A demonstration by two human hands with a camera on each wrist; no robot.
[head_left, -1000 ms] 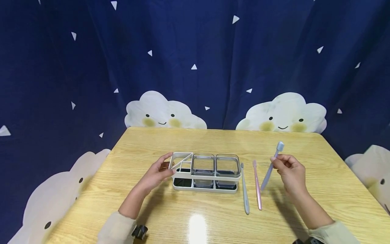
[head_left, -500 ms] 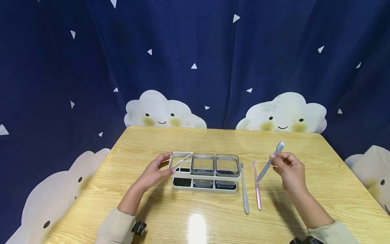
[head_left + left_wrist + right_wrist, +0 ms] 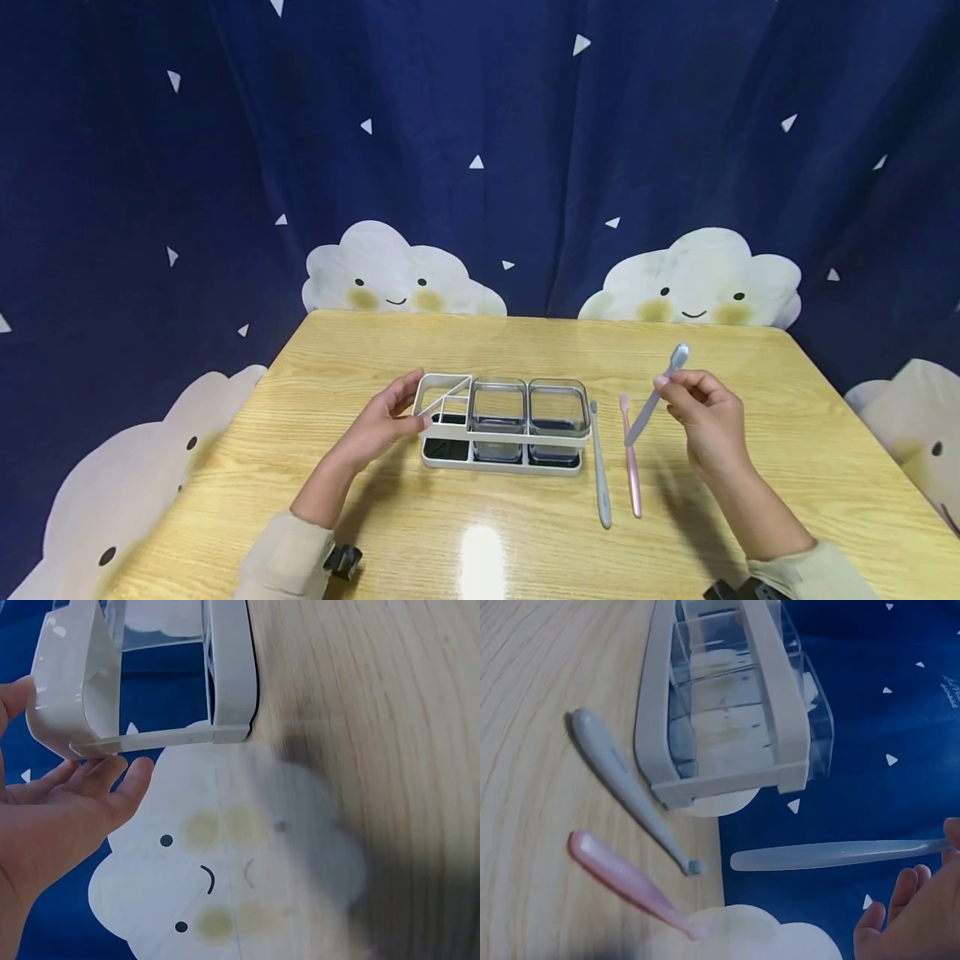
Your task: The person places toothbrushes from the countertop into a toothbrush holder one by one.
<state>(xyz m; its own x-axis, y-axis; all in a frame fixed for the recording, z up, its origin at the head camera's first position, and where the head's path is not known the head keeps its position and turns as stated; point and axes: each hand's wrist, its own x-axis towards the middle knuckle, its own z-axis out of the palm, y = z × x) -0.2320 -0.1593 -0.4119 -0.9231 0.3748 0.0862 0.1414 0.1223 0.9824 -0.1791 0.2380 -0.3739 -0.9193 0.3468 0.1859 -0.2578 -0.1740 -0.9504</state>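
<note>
Left hand – gripping, thumb and fingers wide apart | Right hand – raised, pinching | Forearms angled inward

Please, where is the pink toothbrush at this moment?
In the head view, the pink toothbrush lies on the table, right of both the grey toothbrush and the white holder.

I see the left hand holding one end of a white rack with two clear cups. Nearer the tabletop's right edge, the right hand pinches a blue toothbrush. A gray brush and a pink brush lie between.
</note>
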